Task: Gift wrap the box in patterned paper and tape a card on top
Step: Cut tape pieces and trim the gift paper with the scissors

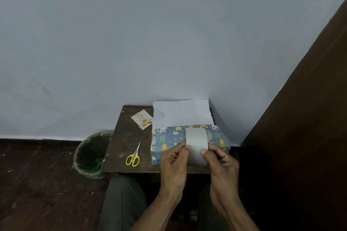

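Starting well left of the grip, a bin (91,155) lined with a green bag stands on the floor beside the small dark wooden table (120,137). On the table, up and left of the hands, lies the greeting card (142,119) with gold balloons; nearer and just left of them lie yellow-handled scissors (134,156), blades pointing away. The left hand (173,161) pinches the left edge of a wide roll of clear tape (196,145) with its thumb on the front. The right hand (218,159) pinches the opposite edge the same way, so the roll is held upright between both. Directly behind and beneath the grip sits the box (169,141), covered in blue animal-patterned paper, with the paper's white underside (181,112) standing up against the wall (169,33) beyond it.
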